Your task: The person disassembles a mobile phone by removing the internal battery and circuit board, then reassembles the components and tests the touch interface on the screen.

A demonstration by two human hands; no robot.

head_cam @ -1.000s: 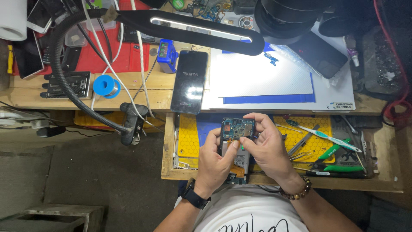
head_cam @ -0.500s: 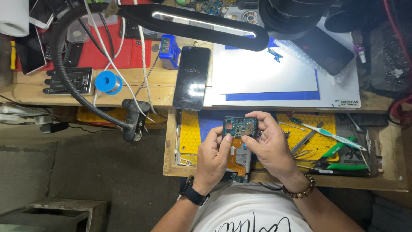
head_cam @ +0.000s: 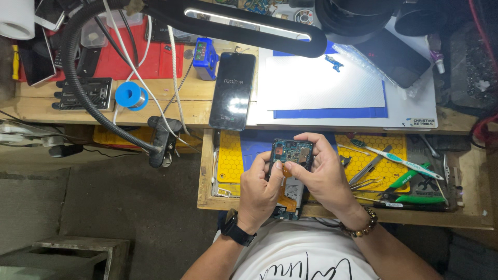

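I hold an opened phone (head_cam: 291, 153) with its back cover off, its circuit board showing, over an open wooden drawer (head_cam: 469, 220). My left hand (head_cam: 262, 189), with a black watch on the wrist, grips the phone's left side. My right hand (head_cam: 324, 179), wearing a bead bracelet, grips its right side, thumb pressed on the board near an orange flex strip. The phone's lower end pokes out below my hands.
A black phone (head_cam: 233, 89) lies face up on the wooden bench. A white and blue work mat (head_cam: 332, 88), a blue solder spool (head_cam: 129, 95), a black lamp arm (head_cam: 244, 23), tweezers and a toothbrush (head_cam: 394, 158) in the drawer surround me.
The view shifted slightly. My hands stay on the opened phone, and my right thumb has moved onto the board.
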